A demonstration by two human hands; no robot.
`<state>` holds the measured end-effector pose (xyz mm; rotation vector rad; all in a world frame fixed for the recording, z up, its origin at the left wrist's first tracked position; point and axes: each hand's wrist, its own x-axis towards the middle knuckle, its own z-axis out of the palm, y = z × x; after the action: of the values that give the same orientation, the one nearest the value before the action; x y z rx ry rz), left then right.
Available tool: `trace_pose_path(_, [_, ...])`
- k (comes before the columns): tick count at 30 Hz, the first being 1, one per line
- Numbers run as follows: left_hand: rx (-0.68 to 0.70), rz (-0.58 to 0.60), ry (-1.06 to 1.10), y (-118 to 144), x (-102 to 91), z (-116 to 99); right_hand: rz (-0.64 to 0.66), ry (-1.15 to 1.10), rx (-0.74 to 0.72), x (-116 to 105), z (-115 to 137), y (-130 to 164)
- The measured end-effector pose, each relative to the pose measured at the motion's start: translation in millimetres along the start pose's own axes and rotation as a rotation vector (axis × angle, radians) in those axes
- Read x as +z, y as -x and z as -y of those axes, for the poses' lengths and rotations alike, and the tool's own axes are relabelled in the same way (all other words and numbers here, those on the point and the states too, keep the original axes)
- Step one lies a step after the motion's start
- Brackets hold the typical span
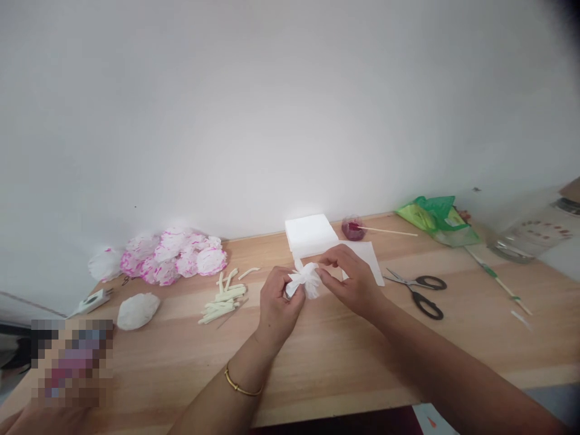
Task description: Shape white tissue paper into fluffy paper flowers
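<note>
My left hand point(280, 302) pinches the base of a white tissue-paper flower point(304, 279), whose layers fan out to the right. At the flower's right edge, the thumb and fingers of my right hand point(347, 275) are closed on its thin paper. Just behind it lie a stack of white paper point(310, 234) and a loose white sheet point(374, 261), partly covered by my right hand. Pale cut strips point(224, 305) are heaped left of my left hand. Black-handled scissors point(419, 287) lie partly spread to the right of my right hand.
Pink-edged paper flowers point(167, 257) crowd the back left, near a white paper bundle point(138, 311) and a power strip point(93, 300). A bowl of dark red liquid point(353, 228) holds a stick. Green plastic point(437, 219), a thin rod point(501, 283) and a glass jar point(521, 241) stand right.
</note>
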<state>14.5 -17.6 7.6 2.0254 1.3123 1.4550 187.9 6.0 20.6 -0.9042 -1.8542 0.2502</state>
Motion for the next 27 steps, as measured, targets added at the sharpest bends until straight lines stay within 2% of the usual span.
trace_pose_path(4, [0.030,0.010,0.011,0.7,0.6,0.4,0.021,0.004,-0.033,1.1,-1.6,0.5])
trace_pose_path(9, [-0.031,-0.019,0.005,0.6,0.8,0.7,0.021,0.007,-0.070,1.0,2.1,1.3])
trace_pose_path(16, [-0.059,-0.046,-0.005,1.0,0.4,1.0,0.114,-0.052,-0.168,1.5,5.6,2.7])
trace_pose_path(22, [-0.006,-0.040,-0.022,1.3,0.6,1.1,0.093,0.015,-0.106,3.5,3.4,2.3])
trace_pose_path(27, [0.078,0.019,-0.065,1.2,2.4,0.5,0.111,0.036,-0.138,4.2,0.8,2.3])
